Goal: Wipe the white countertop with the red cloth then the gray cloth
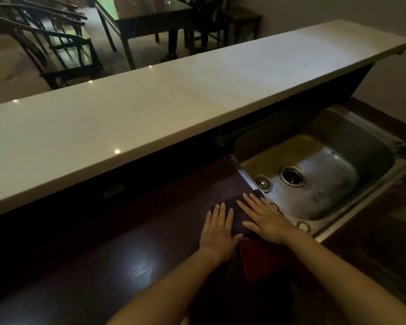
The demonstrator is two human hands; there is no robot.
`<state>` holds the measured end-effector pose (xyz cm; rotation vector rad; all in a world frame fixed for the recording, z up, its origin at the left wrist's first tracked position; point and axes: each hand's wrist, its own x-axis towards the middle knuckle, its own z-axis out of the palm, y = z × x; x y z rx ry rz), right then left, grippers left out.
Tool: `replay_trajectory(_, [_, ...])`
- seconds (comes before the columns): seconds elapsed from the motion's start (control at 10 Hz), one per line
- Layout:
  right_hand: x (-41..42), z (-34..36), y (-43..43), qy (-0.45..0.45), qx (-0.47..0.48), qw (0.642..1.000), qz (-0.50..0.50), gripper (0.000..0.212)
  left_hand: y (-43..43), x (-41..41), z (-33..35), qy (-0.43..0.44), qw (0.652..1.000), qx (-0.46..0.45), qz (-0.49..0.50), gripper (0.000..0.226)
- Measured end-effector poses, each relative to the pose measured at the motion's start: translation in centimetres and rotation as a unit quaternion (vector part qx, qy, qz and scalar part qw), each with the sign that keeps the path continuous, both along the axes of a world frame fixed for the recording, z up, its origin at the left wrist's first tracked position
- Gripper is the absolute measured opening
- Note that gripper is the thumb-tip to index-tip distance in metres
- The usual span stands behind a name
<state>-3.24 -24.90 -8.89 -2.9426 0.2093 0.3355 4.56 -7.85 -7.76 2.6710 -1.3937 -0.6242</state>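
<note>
A: What are the hands doing?

B: Both lie flat, fingers stretched out and palms down, so neither grip is closed around anything. The left hand (218, 228) and the right hand (265, 219) press side by side on a folded gray cloth (238, 216), which looks very dark in this dim light.

A: Where does that cloth sit?

B: On the dark wooden bench (117, 259) in front of the person, with its far corner touching the metal rim of the sink (319, 174). The right hand covers the side nearest the sink, the left hand the other side.

A: And the red cloth?

B: The red cloth (263, 261) lies on the same dark bench, just nearer the person than the gray one and touching it, partly under the right forearm. I cannot tell how far it reaches, because the forearm and shadow hide its near part.

A: What about the white countertop?

B: The white countertop (174, 99) is a long raised ledge beyond the dark bench, running from the left edge up toward the right. Small bright light spots reflect on it. Neither cloth touches it.

A: Anything further out?

B: The sink is steel, with a round drain (292, 175). Beyond the ledge stand dark wooden chairs (54, 43) and a dark table (150, 22) on a pale floor.
</note>
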Motion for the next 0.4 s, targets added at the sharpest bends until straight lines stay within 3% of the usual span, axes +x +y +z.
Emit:
replay_trajectory(0.3, [0.9,2.1,1.0,0.041,0.019,0.999,-0.017,0.066,3.9,0.9,3.7,0.037,0.999,0.019,-0.029,0.071])
replay_trajectory(0.4, [2.4,5.2,1.4,-0.053,0.13,0.988,-0.062,0.057,6.1,2.0,7.0,0.041,0.998,-0.022,-0.039,0.069])
